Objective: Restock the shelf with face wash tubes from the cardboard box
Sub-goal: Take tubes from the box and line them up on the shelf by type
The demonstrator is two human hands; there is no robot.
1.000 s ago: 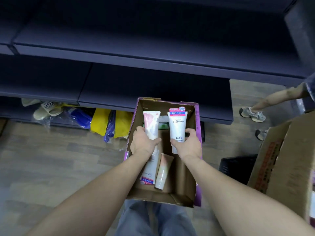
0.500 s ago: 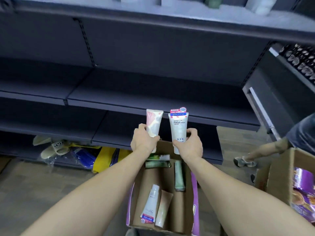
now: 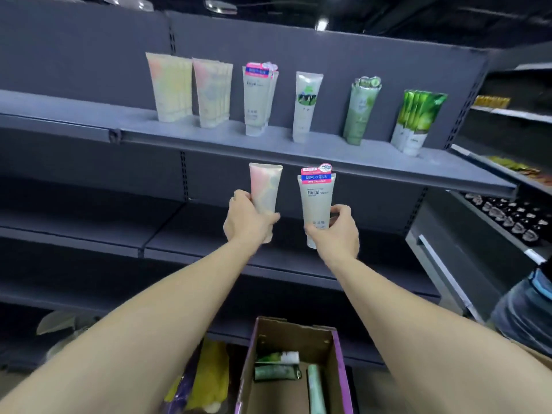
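My left hand (image 3: 248,220) grips a pale pink tube (image 3: 265,188) upright by its lower half. My right hand (image 3: 336,231) holds a white "Facial" tube (image 3: 316,198) with a pink and blue top label, also upright. Both tubes are raised in front of the grey shelf (image 3: 268,146), just below its front edge. On that shelf stand rows of tubes: pale pink ones (image 3: 170,88), white ones with pink labels (image 3: 258,98), and green ones (image 3: 361,110). The cardboard box (image 3: 298,336) sits low in the middle, with green tubes (image 3: 276,372) lying inside.
Lower grey shelves (image 3: 89,228) run beneath the stocked one. A side rack with small goods (image 3: 507,216) stands at the right. Another person's clothing (image 3: 525,309) shows at the right edge. Yellow and purple packs (image 3: 206,380) lie on the floor left of the box.
Both hands have lifted the two tubes out of the box and up toward the stocked shelf. My view has tilted upward, bringing the row of tubes on the shelf into sight.
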